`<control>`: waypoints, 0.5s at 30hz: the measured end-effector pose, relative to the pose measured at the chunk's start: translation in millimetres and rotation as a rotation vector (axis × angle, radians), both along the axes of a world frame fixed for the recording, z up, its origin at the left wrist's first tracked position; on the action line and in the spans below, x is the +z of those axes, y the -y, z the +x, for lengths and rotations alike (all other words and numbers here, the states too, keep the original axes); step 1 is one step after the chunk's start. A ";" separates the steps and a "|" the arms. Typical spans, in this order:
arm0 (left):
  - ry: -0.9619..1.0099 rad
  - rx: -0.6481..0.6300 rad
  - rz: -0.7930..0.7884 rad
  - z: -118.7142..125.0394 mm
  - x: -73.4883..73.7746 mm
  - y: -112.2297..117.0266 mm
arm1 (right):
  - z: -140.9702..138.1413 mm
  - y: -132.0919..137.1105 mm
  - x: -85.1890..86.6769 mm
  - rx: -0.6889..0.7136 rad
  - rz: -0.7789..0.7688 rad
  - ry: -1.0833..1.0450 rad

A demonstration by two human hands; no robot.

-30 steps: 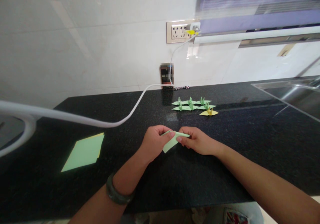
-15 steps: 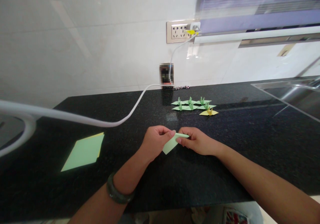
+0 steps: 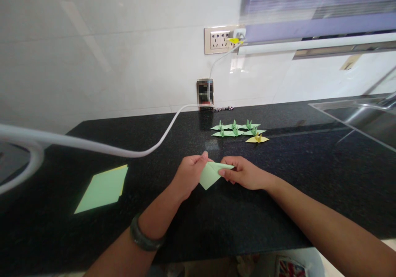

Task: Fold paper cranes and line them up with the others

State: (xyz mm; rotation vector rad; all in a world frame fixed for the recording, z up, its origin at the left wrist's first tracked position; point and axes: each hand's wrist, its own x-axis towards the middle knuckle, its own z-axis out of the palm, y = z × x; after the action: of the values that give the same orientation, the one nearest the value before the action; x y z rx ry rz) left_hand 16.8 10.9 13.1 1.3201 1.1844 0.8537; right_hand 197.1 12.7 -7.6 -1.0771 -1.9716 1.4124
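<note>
Both of my hands hold one folded light green paper (image 3: 210, 174) just above the black stone counter (image 3: 278, 186). My left hand (image 3: 189, 174) pinches its left side, thumb and fingers closed on the fold. My right hand (image 3: 243, 173) pinches the pointed right tip, fingers curled. A dark bracelet (image 3: 142, 239) sits on my left wrist. Behind the hands, several finished paper cranes (image 3: 236, 130) stand in two rows, green ones and one yellow crane (image 3: 257, 138).
A stack of flat green and yellow paper sheets (image 3: 103, 188) lies at the left. A white cable (image 3: 123, 150) runs across the counter to a wall socket (image 3: 220, 40). A steel sink (image 3: 361, 116) is at the right. A small dark device (image 3: 205, 94) leans on the wall.
My left hand has shifted its grip and lifted the paper's left side, so more of the green face now shows. The right hand stays in place.
</note>
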 end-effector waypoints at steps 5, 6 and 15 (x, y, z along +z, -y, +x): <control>-0.016 -0.037 0.066 -1.7 -1.4 -1.7 | 0.2 -0.1 0.5 -0.012 0.005 0.019; -0.039 -0.041 0.084 -1.9 -1.2 -1.8 | 0.1 -0.1 0.7 -0.011 0.009 0.025; -0.210 -0.062 0.207 -2.1 -4.4 -0.9 | -4.3 1.8 -0.6 -0.065 0.203 0.008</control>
State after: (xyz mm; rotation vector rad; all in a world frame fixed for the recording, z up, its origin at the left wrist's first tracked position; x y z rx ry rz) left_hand 14.7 11.8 8.6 1.6398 1.2340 0.8246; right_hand 192.8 10.9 -8.3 -1.0453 -2.0166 1.1477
